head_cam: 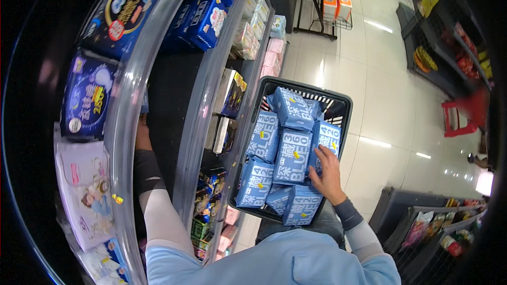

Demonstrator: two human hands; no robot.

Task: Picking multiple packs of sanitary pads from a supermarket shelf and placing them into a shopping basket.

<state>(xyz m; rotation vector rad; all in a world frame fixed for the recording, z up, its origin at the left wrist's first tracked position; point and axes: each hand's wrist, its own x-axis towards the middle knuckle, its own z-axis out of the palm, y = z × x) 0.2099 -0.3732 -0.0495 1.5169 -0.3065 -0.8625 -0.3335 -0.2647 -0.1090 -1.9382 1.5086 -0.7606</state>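
Note:
My left hand reaches into a dark shelf bay; its fingers are hidden behind the clear shelf edge. Just beyond it shows a sliver of a blue pack; whether I hold it cannot be told. A black plastic shopping basket in front of my body contains several soft blue packs with white lettering and yellow stickers. My right hand lies over a blue pack at the basket's right side, fingers spread and touching it. Another blue pack sits in the middle of the basket.
The shelving unit's clear edge strip runs along my left. Dark blue packs stand deeper in that bay. Boxes fill lower shelves. A wire rack, a red stool and snack shelves stand across the tiled floor.

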